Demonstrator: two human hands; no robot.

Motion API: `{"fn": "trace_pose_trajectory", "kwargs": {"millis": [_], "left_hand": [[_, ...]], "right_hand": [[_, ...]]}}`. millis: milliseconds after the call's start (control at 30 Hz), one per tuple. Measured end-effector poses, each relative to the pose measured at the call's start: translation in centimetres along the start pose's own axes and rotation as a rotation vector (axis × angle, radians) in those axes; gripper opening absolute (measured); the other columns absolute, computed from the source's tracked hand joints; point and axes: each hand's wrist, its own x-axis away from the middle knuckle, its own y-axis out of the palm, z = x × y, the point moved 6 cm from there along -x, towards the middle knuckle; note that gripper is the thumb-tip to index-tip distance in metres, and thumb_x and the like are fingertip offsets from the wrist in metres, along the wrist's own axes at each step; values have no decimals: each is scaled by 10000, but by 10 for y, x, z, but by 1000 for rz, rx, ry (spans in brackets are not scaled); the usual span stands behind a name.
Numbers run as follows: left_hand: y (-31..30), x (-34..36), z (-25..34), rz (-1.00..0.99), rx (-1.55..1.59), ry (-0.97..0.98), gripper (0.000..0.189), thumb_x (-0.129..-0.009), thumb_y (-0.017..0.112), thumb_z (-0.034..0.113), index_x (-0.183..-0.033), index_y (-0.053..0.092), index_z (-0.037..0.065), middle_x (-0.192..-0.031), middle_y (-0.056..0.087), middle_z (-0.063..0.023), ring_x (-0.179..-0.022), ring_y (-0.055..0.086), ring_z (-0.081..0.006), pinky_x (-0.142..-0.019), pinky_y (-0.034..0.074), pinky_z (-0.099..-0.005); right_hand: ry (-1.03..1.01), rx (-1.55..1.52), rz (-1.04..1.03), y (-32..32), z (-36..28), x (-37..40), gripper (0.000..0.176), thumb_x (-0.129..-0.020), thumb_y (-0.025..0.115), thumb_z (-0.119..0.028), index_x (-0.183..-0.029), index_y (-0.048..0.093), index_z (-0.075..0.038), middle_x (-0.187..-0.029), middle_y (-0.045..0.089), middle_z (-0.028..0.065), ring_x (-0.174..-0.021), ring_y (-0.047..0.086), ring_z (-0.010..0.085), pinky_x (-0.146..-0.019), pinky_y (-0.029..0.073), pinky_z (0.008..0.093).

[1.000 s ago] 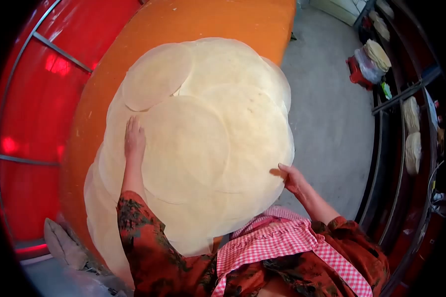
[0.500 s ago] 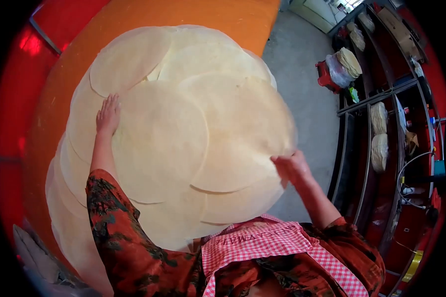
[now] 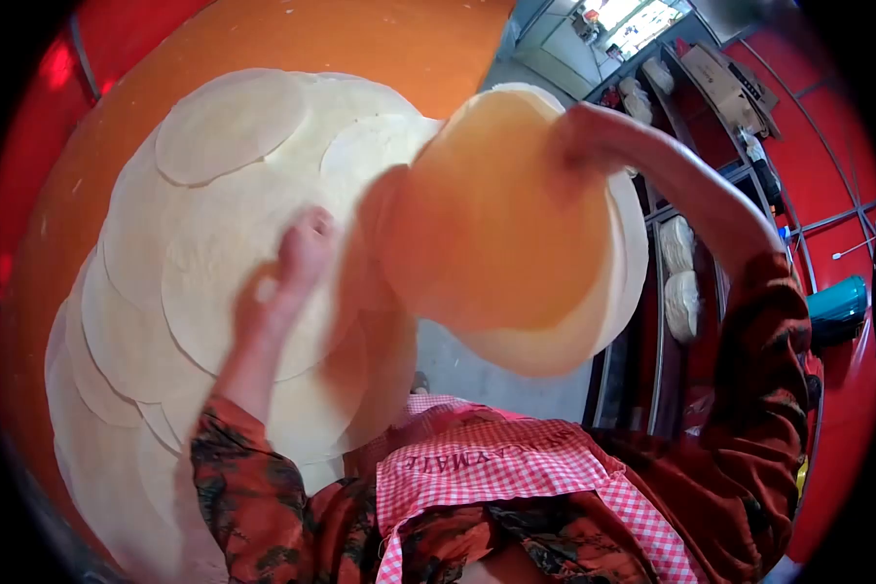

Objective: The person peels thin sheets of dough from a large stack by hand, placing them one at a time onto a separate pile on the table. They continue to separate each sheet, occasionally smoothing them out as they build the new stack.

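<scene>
Large, thin round flatbreads lie overlapping in a wide spread on the orange table. My right hand is raised at the far right of them, closed on the upper edge of a lifted flatbread. This sheet hangs tilted over the table's right side and glows orange. A paler rim at its lower right suggests more than one layer. My left hand is over the middle of the spread, fingers curled into a loose fist. I see nothing in it. The right fingertips are blurred and partly hidden.
The orange table shows beyond the flatbreads. Grey floor runs along its right side. Dark shelves with folded stacks of flatbread stand to the right. A teal container is at the far right, against red walls.
My right hand has gone up and away from me, lifting flatbread off the right side of the spread. My left hand has moved right and curled from flat. The view has shifted.
</scene>
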Motion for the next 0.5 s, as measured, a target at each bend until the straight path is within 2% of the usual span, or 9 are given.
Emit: {"fn": "trace_pose_trajectory", "kwargs": {"millis": [33, 67, 100, 133, 167, 267, 333, 467, 500], "left_hand": [[30, 34, 10, -76, 206, -145, 167, -850, 620, 201, -843, 616, 35, -739, 625, -158, -679, 624, -276, -653, 507, -395], [99, 70, -43, -233, 431, -334, 234, -864, 642, 270, -985, 614, 73, -738, 639, -123, -662, 624, -254, -643, 518, -389], [107, 105, 11, -440, 938, -682, 401, -847, 652, 378, -1056, 572, 44, -818, 628, -120, -750, 618, -257, -708, 518, -402], [109, 146, 70, -521, 1312, -1162, 570, -831, 662, 486, -1127, 530, 16, -898, 617, -117, -837, 612, -260, -774, 517, -416], [139, 180, 75, -527, 1366, -1622, 651, -810, 663, 557, -1064, 539, -29, -906, 585, -113, -909, 600, -245, -848, 510, -408], [183, 150, 84, -270, 1876, -1485, 809, -771, 681, 595, -1159, 443, -73, -1046, 568, -139, -1060, 557, -266, -962, 454, -427], [203, 105, 76, -196, 2063, -1196, 844, -762, 689, 598, -1194, 409, -71, -1070, 569, -149, -1090, 553, -270, -991, 437, -427], [212, 41, 78, -117, 2161, -984, 783, -778, 652, 624, -1150, 420, -24, -1114, 558, -168, -1081, 549, -297, -929, 480, -445], [213, 29, 77, -122, 2155, -1015, 773, -781, 648, 624, -1127, 431, -31, -1096, 560, -165, -1038, 561, -296, -911, 492, -437]], "right_hand": [[59, -266, -16, -7, -14, 9, 120, -770, 592, -88, -748, 672, -1, -749, 681, 129, -643, 676, 242, -555, 527, 349], [81, -248, -6, -18, -16, 2, 127, -769, 592, -95, -736, 671, -2, -731, 679, 121, -641, 675, 228, -547, 518, 329], [90, -220, 23, -32, -27, -9, 135, -769, 591, -102, -724, 671, -3, -713, 677, 113, -639, 674, 215, -538, 509, 309], [21, 311, 16, -40, -53, -4, 121, -753, 605, -95, -731, 665, 8, -714, 675, 126, -638, 674, 223, -543, 515, 315], [-50, 836, -2, -40, -79, 0, 114, -738, 619, -87, -739, 659, 19, -715, 673, 139, -637, 673, 231, -548, 521, 321], [-62, 315, 58, -74, -78, 3, 136, -658, 679, -20, -768, 647, 54, -736, 676, 162, -662, 688, 244, -594, 558, 364], [-1, 17, -8, -87, -92, 2, 146, -641, 694, 15, -774, 646, 54, -744, 680, 145, -687, 699, 230, -592, 564, 354], [-29, 581, 233, -113, -152, 32, 234, -590, 735, -46, -824, 716, -50, -690, 683, 68, -631, 649, 189, -641, 518, 318], [-140, 579, 73, -123, -159, 32, 227, -715, 717, -50, -935, 680, -7, -945, 680, 75, -852, 647, 166, -756, 528, 320]]}}
